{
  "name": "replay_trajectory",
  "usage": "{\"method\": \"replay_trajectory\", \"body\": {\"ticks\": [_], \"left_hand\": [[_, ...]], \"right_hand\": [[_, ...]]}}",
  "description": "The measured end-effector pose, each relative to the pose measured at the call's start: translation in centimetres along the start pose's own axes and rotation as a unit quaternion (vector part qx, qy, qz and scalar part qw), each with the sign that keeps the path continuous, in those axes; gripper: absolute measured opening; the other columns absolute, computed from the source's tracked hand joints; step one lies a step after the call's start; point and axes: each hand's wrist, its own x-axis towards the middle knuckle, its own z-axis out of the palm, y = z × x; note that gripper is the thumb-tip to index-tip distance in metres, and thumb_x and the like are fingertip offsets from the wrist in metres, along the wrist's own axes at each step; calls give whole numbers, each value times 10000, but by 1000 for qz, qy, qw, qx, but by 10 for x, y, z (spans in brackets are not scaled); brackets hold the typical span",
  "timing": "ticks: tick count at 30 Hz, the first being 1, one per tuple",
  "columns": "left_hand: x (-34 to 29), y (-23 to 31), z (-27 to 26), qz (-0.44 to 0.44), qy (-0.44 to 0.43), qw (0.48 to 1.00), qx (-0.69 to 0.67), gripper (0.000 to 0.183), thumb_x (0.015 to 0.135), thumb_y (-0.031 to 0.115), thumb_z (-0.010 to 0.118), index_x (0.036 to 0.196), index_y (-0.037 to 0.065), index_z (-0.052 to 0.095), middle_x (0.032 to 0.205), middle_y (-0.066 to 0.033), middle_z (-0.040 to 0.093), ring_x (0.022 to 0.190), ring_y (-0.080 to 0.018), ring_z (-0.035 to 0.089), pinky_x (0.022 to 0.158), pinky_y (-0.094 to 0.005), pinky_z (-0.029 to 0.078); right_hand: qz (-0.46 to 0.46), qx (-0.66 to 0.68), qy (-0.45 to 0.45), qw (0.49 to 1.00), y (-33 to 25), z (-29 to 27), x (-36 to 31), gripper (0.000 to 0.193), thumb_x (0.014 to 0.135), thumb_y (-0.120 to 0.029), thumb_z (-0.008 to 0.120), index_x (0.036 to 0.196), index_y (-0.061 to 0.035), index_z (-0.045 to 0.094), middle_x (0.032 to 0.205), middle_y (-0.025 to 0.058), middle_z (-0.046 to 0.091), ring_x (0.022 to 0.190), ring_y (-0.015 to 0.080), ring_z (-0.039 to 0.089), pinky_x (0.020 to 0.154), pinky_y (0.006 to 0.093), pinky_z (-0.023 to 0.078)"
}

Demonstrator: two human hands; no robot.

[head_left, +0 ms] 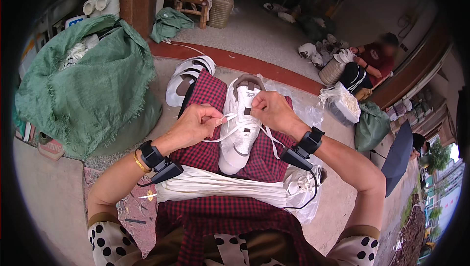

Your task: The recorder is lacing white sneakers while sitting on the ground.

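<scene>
A white sneaker (pixel 238 141) with a grey-brown collar lies across my lap, toe toward me, on a red-and-black checked cloth (pixel 203 151). A white shoelace (pixel 213 141) crosses its front and hangs loose on both sides. My left hand (pixel 201 120) pinches the lace beside the shoe's left eyelets. At the right eyelet edge, near the tongue, my right hand (pixel 275 113) has its thumb and fingers pressed together; what lies between them is hidden. A bundle of white laces (pixel 220 187) rests across my lap, nearer than the shoe's toe.
A large green woven sack (pixel 83 94) stands at left. White shoe uppers (pixel 178 87) lie beyond my lap. Shoes in clear plastic (pixel 301 187) lie at right. Farther right are a bin of laces (pixel 342 107), another green sack (pixel 372 126), a dark umbrella (pixel 397 153) and a seated person (pixel 377 60).
</scene>
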Motion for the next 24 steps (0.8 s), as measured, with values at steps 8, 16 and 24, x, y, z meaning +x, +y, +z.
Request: {"method": "replay_trajectory", "body": {"ticks": [8, 16, 24], "left_hand": [[-1, -9, -2, 46, -4, 999, 13, 153, 955, -9, 562, 1005, -7, 707, 854, -5, 545, 622, -43, 525, 569, -220, 460], [-3, -5, 1, 31, -6, 999, 11, 146, 968, 18, 565, 1016, -10, 699, 859, 1, 544, 643, -45, 532, 586, -214, 455], [-3, -11, 0, 66, -3, 998, 11, 148, 967, 12, 560, 1018, -16, 696, 866, -5, 547, 648, -54, 551, 583, -218, 458]], "right_hand": [[-101, -109, 43, 988, -4, 2, -2, 111, 756, -11, 607, 851, 9, 660, 767, 190, 692, 749, 356, 690, 700, 445, 534], [-50, -37, 65, 996, -7, 3, -6, 125, 762, -1, 617, 873, 38, 661, 795, 227, 689, 766, 376, 693, 700, 434, 544], [-144, -145, 66, 977, 0, 0, -5, 146, 766, 16, 587, 904, 21, 632, 746, 229, 670, 727, 402, 675, 669, 482, 529]]}}
